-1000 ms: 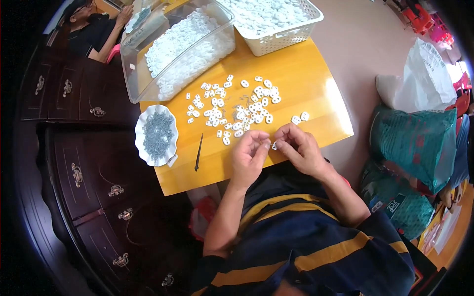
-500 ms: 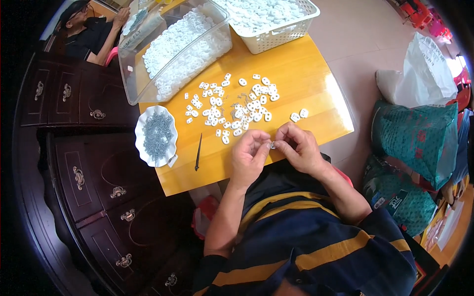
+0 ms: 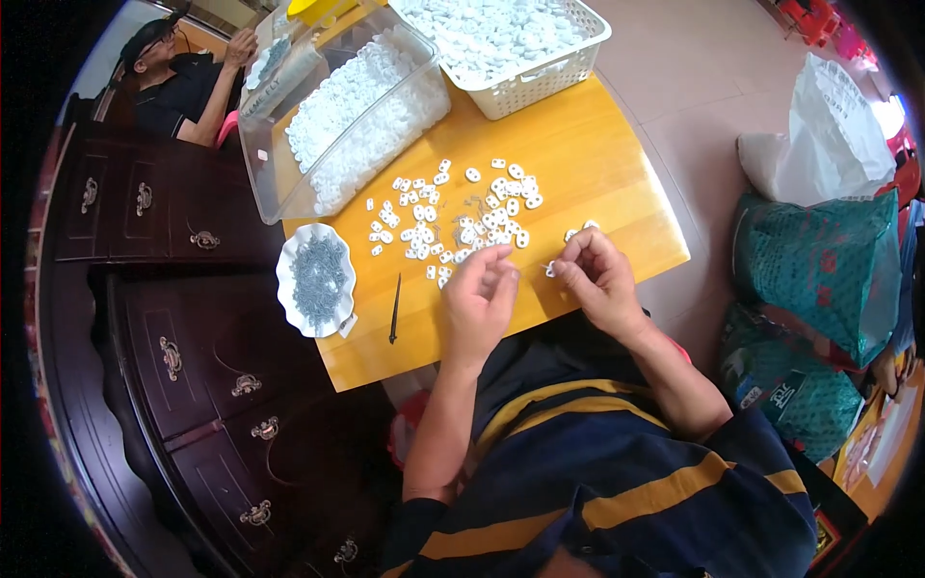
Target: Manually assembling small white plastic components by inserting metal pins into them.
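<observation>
My right hand [image 3: 599,284] pinches a small white plastic piece [image 3: 550,270] with a thin bit sticking out of it, between thumb and forefinger, just above the table's near edge. Apart from it, my left hand [image 3: 482,301] hovers by the near side of the loose pieces. Its fingers are half curled, with a gap between thumb and forefinger and nothing visible there. Beyond both hands spreads a scatter of white two-holed plastic pieces [image 3: 513,206], oval and rectangular, with small metal pins [image 3: 473,204] among them. A few white pieces [image 3: 590,224] lie apart, partly hidden behind my right hand.
A scalloped white dish [image 3: 290,252] of grey metal pins and a thin black pointed tool [image 3: 395,310] are on the left. A clear bin [image 3: 272,205] and a white basket [image 3: 540,87], both full of white pieces, stand behind. Bags [image 3: 809,275] stand right; another person [image 3: 183,91] sits far left.
My hands have drawn apart. The right moved slightly right with the small white piece; the left came away from it, its fingers loosening. The view has shifted slightly.
</observation>
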The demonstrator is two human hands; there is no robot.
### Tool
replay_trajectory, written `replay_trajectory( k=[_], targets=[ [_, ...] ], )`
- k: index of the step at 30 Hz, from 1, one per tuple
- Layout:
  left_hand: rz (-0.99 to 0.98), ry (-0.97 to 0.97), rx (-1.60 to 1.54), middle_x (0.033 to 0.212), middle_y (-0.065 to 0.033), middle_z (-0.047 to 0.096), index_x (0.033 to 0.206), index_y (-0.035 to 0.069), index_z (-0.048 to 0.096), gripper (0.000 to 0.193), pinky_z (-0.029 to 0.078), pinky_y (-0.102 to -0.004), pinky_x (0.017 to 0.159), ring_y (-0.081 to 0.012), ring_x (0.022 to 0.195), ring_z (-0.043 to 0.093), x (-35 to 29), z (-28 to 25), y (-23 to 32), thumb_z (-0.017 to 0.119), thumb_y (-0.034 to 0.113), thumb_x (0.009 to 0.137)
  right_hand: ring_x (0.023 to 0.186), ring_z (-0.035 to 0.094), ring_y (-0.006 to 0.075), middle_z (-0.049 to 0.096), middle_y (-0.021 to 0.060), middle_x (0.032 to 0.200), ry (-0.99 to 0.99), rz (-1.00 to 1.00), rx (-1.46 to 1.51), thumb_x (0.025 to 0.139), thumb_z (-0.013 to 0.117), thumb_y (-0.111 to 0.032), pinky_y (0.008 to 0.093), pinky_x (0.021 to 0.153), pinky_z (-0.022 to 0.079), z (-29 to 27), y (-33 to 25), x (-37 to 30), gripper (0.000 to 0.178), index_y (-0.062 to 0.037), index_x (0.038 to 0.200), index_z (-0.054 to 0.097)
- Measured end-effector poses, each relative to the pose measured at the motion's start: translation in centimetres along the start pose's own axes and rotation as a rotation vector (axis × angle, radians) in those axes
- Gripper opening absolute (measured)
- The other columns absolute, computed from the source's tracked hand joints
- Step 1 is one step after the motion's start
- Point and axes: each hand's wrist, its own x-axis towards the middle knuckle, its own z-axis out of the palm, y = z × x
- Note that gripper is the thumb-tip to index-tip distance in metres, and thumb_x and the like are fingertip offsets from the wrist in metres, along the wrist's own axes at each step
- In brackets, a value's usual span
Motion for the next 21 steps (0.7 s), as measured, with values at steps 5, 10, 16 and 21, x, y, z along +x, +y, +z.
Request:
replay_trajectory(
  k=[5, 10, 16, 21],
  targets=[
    [0.305, 0.095, 0.707, 0.091, -0.0074, 0.071, 0.107, 0.004, 0.073, 0.020, 0.055, -0.0293, 0.069, -0.0173, 0.077, 0.070, 1.7, 0.8, 0.5, 0.078, 0.005, 0.087, 0.078, 0.060, 0.0041, 0.059, -0.0012, 0.089, 0.092, -0.031, 0.057, 0.102, 0.066, -0.004, 0.0196, 0.069, 0.050, -0.4, 0.0, 0.2, 0.012, -0.0053, 0.102, 0.053],
    [0.399, 0.125, 0.866, 0.093, -0.0099, 0.071, 0.104, 0.007, 0.073, 0.021, 0.057, -0.0372, 0.071, -0.0300, 0.079, 0.071, 2.7, 2.1, 0.8, 0.080, 0.014, 0.085, 0.076, 0.060, 0.0048, 0.059, -0.0010, 0.089, 0.108, -0.027, 0.049, 0.102, 0.065, -0.005, 0.0193, 0.070, 0.050, -0.7, 0.2, 0.3, 0.012, -0.0057, 0.103, 0.054],
    [0.425, 0.074, 0.962, 0.092, -0.0109, 0.070, 0.101, 0.006, 0.073, 0.014, 0.057, -0.0402, 0.069, -0.0326, 0.079, 0.071, 3.2, 2.1, 0.9, 0.074, 0.015, 0.090, 0.074, 0.059, 0.0045, 0.059, -0.0015, 0.089, 0.094, -0.043, 0.029, 0.102, 0.065, -0.004, 0.0186, 0.069, 0.050, -0.7, 0.0, 0.2, 0.012, -0.0058, 0.102, 0.053],
    [0.451, 0.020, 1.081, 0.091, -0.0116, 0.070, 0.096, 0.006, 0.072, 0.008, 0.057, -0.0412, 0.066, -0.0328, 0.076, 0.070, 3.1, 1.8, 0.8, 0.070, 0.013, 0.092, 0.074, 0.059, 0.0041, 0.059, -0.0018, 0.088, 0.091, -0.033, 0.046, 0.102, 0.066, -0.005, 0.0185, 0.068, 0.050, -0.5, -0.2, 0.2, 0.013, -0.0059, 0.101, 0.054]
  ],
)
